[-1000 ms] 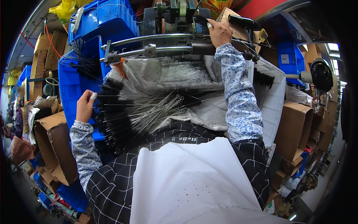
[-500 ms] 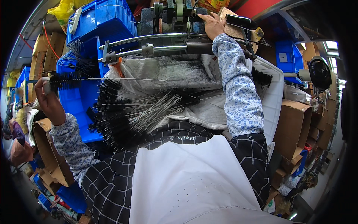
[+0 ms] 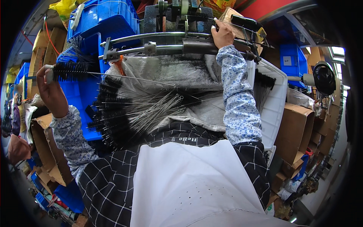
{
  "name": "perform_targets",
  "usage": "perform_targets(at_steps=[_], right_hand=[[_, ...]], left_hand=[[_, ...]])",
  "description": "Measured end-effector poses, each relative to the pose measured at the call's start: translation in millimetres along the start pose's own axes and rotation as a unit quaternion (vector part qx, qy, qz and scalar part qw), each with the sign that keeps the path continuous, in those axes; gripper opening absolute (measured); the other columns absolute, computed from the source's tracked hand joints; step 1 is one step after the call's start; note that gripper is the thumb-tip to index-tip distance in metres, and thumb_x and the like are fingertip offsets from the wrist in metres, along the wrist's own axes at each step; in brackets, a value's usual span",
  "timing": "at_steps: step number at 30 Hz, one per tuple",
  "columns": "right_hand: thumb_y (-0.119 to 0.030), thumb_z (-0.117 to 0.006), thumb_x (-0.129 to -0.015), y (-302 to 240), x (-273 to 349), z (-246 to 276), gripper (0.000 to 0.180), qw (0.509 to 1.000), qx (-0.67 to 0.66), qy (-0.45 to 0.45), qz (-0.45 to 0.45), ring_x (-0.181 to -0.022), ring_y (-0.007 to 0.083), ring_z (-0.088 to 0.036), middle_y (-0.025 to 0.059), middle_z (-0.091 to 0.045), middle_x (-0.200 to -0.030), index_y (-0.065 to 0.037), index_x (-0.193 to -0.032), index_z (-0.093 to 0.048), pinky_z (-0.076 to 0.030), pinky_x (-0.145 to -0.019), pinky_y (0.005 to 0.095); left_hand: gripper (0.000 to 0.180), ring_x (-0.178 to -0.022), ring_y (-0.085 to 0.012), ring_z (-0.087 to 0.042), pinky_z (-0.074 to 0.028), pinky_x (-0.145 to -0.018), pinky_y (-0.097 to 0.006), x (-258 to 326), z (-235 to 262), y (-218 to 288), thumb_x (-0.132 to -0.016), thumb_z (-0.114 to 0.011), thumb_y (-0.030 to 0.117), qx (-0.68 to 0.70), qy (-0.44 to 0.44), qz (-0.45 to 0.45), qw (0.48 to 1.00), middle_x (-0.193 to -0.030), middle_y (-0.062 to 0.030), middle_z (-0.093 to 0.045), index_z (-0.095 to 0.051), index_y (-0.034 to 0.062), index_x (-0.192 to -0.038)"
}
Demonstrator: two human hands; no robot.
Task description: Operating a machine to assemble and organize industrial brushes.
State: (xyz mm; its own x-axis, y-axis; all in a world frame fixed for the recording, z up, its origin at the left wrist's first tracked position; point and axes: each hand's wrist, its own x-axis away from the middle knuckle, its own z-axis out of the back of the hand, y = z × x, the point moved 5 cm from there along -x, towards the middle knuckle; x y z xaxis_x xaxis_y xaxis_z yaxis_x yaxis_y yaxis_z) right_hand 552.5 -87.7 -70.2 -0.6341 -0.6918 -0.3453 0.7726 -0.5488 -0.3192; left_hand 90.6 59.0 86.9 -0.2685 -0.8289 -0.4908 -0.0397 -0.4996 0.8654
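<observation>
A cluttered brush-making workshop: a metal machine (image 3: 177,38) at 12 o'clock, blue crates (image 3: 102,19) at 11, cardboard boxes (image 3: 298,128) at 3, piled wire brushes (image 3: 124,109) centre.

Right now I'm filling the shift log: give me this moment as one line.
left hand: holds black bottle brush raised | right hand: on machine | pile of brushes on lap

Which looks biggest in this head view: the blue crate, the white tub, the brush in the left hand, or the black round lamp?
1. Blue crate
2. White tub, partly hidden, so unsure against the crate
3. Brush in the left hand
4. Black round lamp
</observation>
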Motion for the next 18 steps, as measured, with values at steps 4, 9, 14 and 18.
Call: perform_targets(at_steps=[4,9,14,18], right_hand=[[-0.023,-0.053,-0.075,-16,1,0,0.035,1.000,-0.019,-0.019,-0.007,-0.098,0.0213,-0.050,0.0048,-0.055,-0.106,-0.013,-0.109,-0.054,-0.031,-0.085,0.0448],[-0.021,-0.053,-0.075,-32,3,-8,0.036,1.000,-0.018,-0.008,0.007,-0.097,0.0213,-0.051,0.0051,-0.055,-0.105,-0.012,-0.109,-0.054,-0.033,-0.083,0.0452],[-0.018,-0.055,-0.074,-64,7,-13,0.031,1.000,-0.004,-0.002,0.003,-0.094,0.0192,-0.051,0.0026,-0.056,-0.102,-0.012,-0.105,-0.056,-0.032,-0.082,0.0440],[-0.020,-0.054,-0.077,-88,10,-14,0.030,1.000,0.014,-0.001,0.005,-0.091,0.0177,-0.052,0.0012,-0.056,-0.096,-0.013,-0.105,-0.056,-0.032,-0.080,0.0389]], left_hand=[[0.017,-0.074,-0.0089,-0.050,-0.040,-0.067,-0.020,1,23,11,-0.085,-0.046,0.011,0.014,0.066,0.008,0.998,-0.086,-0.0048,-0.052,-0.048,0.0009,-0.098],[0.020,-0.086,-0.0151,-0.054,-0.045,-0.073,-0.024,10,67,6,-0.084,-0.046,0.011,-0.004,0.155,0.046,0.987,-0.095,-0.0083,-0.053,-0.048,0.0020,-0.102],[0.019,-0.083,-0.0131,-0.054,-0.045,-0.072,-0.023,9,53,6,-0.084,-0.046,0.012,0.026,0.125,0.040,0.991,-0.091,-0.0068,-0.053,-0.048,0.0019,-0.101],[0.018,-0.080,-0.0105,-0.053,-0.043,-0.072,-0.021,4,17,10,-0.085,-0.047,0.012,0.048,0.048,0.017,0.998,-0.088,-0.0052,-0.053,-0.048,0.0013,-0.100]])
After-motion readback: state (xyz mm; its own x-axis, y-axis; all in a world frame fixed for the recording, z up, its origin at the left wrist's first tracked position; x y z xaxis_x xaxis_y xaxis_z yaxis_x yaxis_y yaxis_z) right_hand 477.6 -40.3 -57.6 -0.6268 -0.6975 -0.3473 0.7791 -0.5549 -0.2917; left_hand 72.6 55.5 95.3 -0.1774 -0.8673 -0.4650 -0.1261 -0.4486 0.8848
